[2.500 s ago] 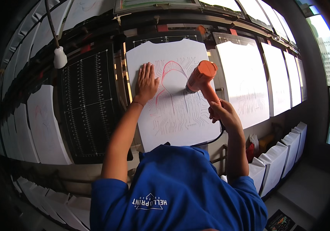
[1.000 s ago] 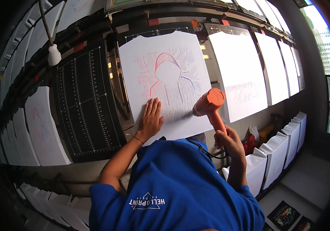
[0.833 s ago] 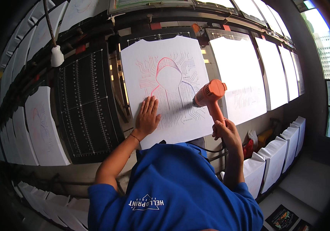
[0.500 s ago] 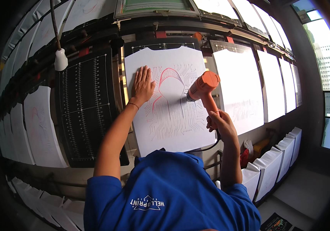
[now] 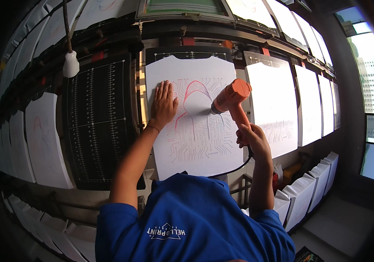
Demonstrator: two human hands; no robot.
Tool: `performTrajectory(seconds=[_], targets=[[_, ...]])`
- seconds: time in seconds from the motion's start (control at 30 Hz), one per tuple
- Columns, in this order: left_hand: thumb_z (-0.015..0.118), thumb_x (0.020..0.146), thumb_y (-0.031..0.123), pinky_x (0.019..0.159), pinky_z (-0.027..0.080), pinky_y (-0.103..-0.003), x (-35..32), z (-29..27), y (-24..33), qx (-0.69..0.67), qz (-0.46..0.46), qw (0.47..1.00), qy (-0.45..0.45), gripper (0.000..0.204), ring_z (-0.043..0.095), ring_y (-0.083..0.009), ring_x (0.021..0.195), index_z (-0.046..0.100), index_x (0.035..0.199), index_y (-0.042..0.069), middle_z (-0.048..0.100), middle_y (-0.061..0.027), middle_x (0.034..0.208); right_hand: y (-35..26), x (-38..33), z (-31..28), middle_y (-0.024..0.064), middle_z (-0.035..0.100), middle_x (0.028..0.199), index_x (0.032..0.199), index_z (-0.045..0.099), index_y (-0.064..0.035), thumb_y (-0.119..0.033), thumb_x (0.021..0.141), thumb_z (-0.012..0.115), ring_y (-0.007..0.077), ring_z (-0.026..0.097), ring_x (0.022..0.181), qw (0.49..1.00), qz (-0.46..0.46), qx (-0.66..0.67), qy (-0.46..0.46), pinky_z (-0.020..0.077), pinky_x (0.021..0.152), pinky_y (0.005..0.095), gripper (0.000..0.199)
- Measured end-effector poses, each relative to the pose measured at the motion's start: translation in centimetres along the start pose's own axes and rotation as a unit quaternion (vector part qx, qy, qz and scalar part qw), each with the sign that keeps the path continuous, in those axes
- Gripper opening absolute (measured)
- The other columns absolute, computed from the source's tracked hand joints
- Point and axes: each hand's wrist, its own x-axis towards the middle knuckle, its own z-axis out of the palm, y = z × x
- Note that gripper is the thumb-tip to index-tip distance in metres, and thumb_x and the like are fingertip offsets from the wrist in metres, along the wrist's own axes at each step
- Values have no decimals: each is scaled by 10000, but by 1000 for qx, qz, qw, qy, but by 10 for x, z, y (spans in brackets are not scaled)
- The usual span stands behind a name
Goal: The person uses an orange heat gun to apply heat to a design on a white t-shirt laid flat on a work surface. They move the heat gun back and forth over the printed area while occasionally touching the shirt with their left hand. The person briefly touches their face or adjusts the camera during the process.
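The hooded-figure print point(image 5: 200, 133) is already showing on the white shirt point(image 5: 194, 107), which is lying flat over its black board point(image 5: 217, 51); how much heating is left cannot be told. The right hand point(image 5: 255, 139) is keeping its grip clamped on the orange heat gun point(image 5: 234, 97), while the left hand point(image 5: 165, 106) is resting flat, fingers nearly together. Both are now working higher on the shirt than a second ago.

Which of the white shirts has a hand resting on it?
The central white shirt, below the orange heat gun: the left hand lies flat on its left side. No hand rests on the other white shirts.
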Motion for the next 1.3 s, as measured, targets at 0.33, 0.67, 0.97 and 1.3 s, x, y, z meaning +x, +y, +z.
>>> performTrajectory(seconds=[0.33, 0.67, 0.97, 1.3], targets=[[457, 998, 296, 1221, 173, -476, -1, -10, 5, 5, -28, 1000, -5, 601, 235, -369, 1472, 341, 1463, -68, 303, -234, 1551, -15, 30, 8, 41, 589, 784, 956, 581, 7, -332, 949, 620, 120, 611, 666, 999, -27, -38, -3, 486, 586, 262, 342], [523, 969, 260, 1210, 188, -491, 20, -12, 0, -16, -26, 999, 19, 610, 258, -400, 1456, 350, 1440, -86, 315, -254, 1535, -31, 73, 3, 44, 601, 795, 985, 589, 11, -345, 960, 608, 122, 607, 675, 996, -69, -62, -3, 488, 577, 264, 357], [546, 960, 258, 1211, 190, -499, 8, -11, 7, -24, -48, 998, 29, 610, 274, -415, 1441, 360, 1422, -94, 335, -274, 1513, -45, 102, 8, 30, 601, 778, 1003, 581, -5, -347, 966, 608, 103, 583, 646, 993, -87, -58, 50, 470, 561, 252, 345], [544, 960, 256, 1206, 208, -497, 6, -17, 9, -41, -41, 998, 30, 591, 290, -404, 1432, 384, 1422, -77, 360, -257, 1497, -50, 95, 31, 48, 596, 805, 1001, 596, 30, -333, 955, 604, 117, 599, 670, 992, -92, -82, -5, 481, 580, 262, 366]])
